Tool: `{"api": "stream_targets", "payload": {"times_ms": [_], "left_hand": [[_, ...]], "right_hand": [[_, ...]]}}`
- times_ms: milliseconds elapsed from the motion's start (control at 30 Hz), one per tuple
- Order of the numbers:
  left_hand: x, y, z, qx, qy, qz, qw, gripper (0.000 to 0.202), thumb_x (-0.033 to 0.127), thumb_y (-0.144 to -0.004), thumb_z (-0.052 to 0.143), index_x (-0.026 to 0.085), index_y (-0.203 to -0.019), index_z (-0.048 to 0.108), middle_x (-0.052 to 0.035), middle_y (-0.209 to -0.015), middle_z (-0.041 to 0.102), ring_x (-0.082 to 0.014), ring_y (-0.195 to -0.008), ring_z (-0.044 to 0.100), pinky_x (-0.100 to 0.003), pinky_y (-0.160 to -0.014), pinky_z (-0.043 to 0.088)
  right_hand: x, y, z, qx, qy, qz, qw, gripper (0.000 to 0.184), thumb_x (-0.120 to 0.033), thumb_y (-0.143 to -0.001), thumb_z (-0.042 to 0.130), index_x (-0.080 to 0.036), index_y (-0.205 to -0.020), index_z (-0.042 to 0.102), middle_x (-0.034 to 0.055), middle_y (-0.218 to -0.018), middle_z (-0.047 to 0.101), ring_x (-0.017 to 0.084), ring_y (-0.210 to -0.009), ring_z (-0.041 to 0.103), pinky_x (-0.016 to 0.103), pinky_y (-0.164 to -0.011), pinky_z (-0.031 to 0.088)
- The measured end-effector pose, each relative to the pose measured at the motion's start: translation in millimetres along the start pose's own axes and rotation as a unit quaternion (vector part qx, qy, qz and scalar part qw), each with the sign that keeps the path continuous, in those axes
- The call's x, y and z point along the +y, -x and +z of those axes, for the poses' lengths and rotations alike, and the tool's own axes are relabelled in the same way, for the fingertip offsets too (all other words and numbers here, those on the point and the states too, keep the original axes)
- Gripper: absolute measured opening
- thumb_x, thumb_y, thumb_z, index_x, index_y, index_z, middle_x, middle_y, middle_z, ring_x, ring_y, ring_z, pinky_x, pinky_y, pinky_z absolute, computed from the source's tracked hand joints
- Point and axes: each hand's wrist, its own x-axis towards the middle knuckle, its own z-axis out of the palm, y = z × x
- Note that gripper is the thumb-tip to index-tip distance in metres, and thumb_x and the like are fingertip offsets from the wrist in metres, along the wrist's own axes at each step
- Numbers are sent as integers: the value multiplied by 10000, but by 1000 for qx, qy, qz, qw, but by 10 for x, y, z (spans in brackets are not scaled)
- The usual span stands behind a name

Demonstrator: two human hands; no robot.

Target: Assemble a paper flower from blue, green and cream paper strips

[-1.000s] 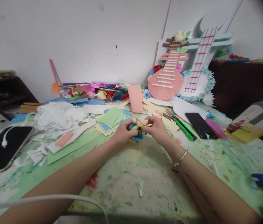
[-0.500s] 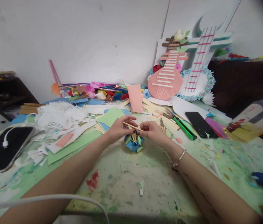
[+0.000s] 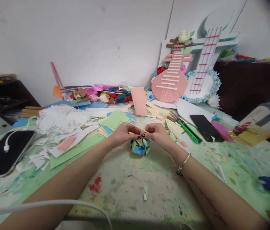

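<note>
My left hand (image 3: 124, 133) and my right hand (image 3: 156, 134) meet near the middle of the table, both with fingers closed in a pinch. Just below the fingertips is a small blue and green paper flower (image 3: 140, 148), its cream tip rising between my thumbs. A thin cream strip, mostly covered by my fingers, runs across from one hand to the other. The fingers hide the exact grip at the flower's top. Gold-handled scissors (image 3: 168, 128) lie just beyond my right hand.
Green paper sheets (image 3: 113, 122) and a tangle of white string (image 3: 59, 117) lie to the left, beside a tablet (image 3: 8, 153). On the right are a green cutter (image 3: 188, 131) and a phone (image 3: 206, 127). Paper instruments (image 3: 170, 83) lean at the back. A white cable (image 3: 53, 203) crosses the front.
My left hand has moved slightly right and its raised fingers have closed down over the strip. The flower has shifted a little right and turned slightly.
</note>
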Motion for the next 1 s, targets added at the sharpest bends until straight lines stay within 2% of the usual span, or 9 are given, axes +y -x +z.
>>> {"api": "stream_targets", "payload": {"times_ms": [133,233,367,500,733,900,1000], "left_hand": [[-1,2,0,33,-58,16,998,172,255,-635,659,117,-732,692,-56,-764,650,-148,-686,602,-206,-558,453],[26,14,30,23,-27,8,999,147,245,-649,643,104,-692,650,-45,-715,640,-138,-657,603,-197,-535,433],[59,27,70,16,34,-17,999,135,215,-627,652,107,-677,588,-40,-668,635,-150,-638,618,-214,-547,447],[46,28,76,25,65,-27,997,164,198,-596,673,114,-678,558,-26,-630,630,-157,-622,625,-228,-552,459],[55,29,110,43,103,-35,993,178,169,-580,682,116,-658,531,-1,-581,584,-149,-588,608,-254,-566,462],[33,21,106,57,73,-23,995,192,215,-603,679,114,-668,529,-3,-607,574,-139,-601,595,-239,-554,443],[2,16,83,74,38,-9,996,235,229,-604,680,128,-751,526,12,-630,564,-123,-603,582,-214,-532,422]], "right_hand": [[-3,-1,12,-10,-3,-3,1000,182,-278,-579,669,-136,-631,568,-21,-565,531,93,-524,445,217,-502,313],[12,-13,4,-17,24,-18,999,180,-288,-598,648,-138,-648,562,-19,-586,524,95,-544,438,219,-516,316],[43,-35,-8,-5,101,-40,994,135,-245,-597,611,-152,-604,512,-49,-535,432,84,-522,366,204,-484,263],[37,-38,5,5,153,-63,986,111,-197,-605,565,-165,-578,462,-57,-525,387,82,-516,340,199,-472,230],[-27,-7,42,43,252,-63,965,125,-148,-599,525,-177,-549,414,-50,-509,381,93,-521,338,208,-476,215],[-12,20,87,87,302,-87,945,142,-123,-609,487,-186,-553,373,-40,-512,388,107,-525,351,225,-492,214],[-4,36,102,98,310,-90,941,133,-124,-628,484,-188,-573,382,-37,-526,411,112,-533,369,230,-504,224]]}}
